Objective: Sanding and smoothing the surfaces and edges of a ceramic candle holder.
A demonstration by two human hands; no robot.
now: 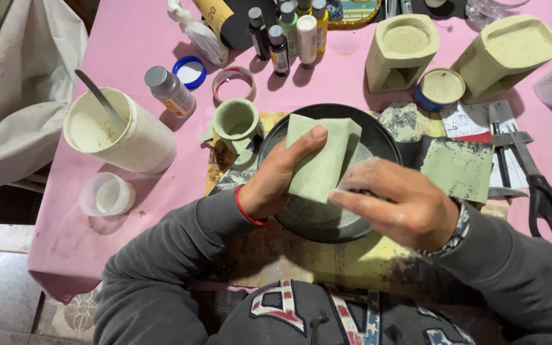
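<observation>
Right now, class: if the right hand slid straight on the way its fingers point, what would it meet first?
The right hand points left, toward the pale green block. Its fingertips look to be at or on that block already, though depth is unclear.

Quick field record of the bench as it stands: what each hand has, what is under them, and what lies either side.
Left hand: holds green block, thumb on its top face
Right hand: fingertips against the block's lower right edge
Under: black plate
Left side: white tub with stick, small green pot
Right side: black scissors, two green box-shaped casts
Surface: pink cloth
</observation>
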